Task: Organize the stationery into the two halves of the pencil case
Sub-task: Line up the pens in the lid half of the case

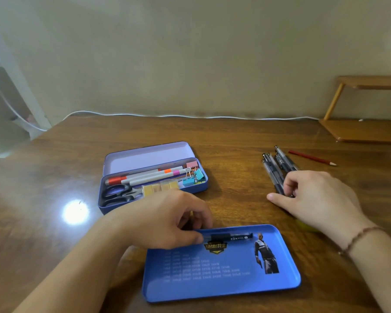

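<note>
While L hand (167, 219) fingers pinch black pen (229, 236) in blue tray (280, 288), R hand (314, 197) fingers clamp pens (278, 170).

- Near us on the table (235, 136) lies the tray half (221, 274), one pen (229, 236) in it along the far rim.
- Behind it, to the left, we see the case half (152, 177), with markers (145, 176), scissors (117, 195) and clips (193, 177) inside.
- To the right lie loose pens (278, 166); a pencil (312, 158) lies behind them.
</note>
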### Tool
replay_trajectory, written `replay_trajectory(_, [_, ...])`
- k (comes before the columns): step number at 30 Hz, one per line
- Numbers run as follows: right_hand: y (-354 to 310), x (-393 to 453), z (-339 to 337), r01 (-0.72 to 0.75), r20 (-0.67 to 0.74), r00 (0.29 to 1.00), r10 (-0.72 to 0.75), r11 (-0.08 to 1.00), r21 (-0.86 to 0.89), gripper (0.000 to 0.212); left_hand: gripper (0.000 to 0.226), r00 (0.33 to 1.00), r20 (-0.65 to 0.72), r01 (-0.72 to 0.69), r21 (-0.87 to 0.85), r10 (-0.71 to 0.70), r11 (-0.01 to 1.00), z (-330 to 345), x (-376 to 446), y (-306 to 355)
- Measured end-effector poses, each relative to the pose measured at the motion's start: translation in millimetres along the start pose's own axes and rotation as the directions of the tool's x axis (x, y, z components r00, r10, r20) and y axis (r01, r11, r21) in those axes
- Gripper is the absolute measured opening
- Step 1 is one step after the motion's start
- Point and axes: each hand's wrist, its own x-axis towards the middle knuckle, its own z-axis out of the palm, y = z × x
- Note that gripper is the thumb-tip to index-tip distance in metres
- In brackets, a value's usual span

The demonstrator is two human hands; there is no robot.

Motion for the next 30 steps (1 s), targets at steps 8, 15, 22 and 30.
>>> replay_trajectory(8, [-3.5, -2.9, -7.0, -0.016, 0.141, 0.99, 0.018, 1.0, -0.016, 0.033, 0.015, 1.0, -0.024, -0.006, -0.005, 0.005, 1.0, 1.5, 0.4, -1.6])
replay_trajectory(15, [12.1, 0.6, 0.4, 0.268, -0.341, 0.928, -0.152, 0.908, 0.323, 0.02, 0.019, 1.0, -0.003, 0.005, -0.044, -0.005, 0.999, -0.7, -1.3, -1.4])
replay_trajectory(22, [14.7, 6.1, -14.6, 0.046, -0.051, 0.998, -0.025, -0.187, 0.981, 0.014, 0.02, 1.0, 0.005, 0.015, -0.074, -0.015, 0.997, -2.2, -2.7, 0.4])
replay_trajectory(30, [17.1, 10.3, -14.0, 0.021, -0.05, 0.998, -0.032, -0.597, 0.802, 0.019, 0.017, 0.999, -0.005, 0.037, -0.041, -0.037, 0.999, -2.5, -2.0, 1.1])
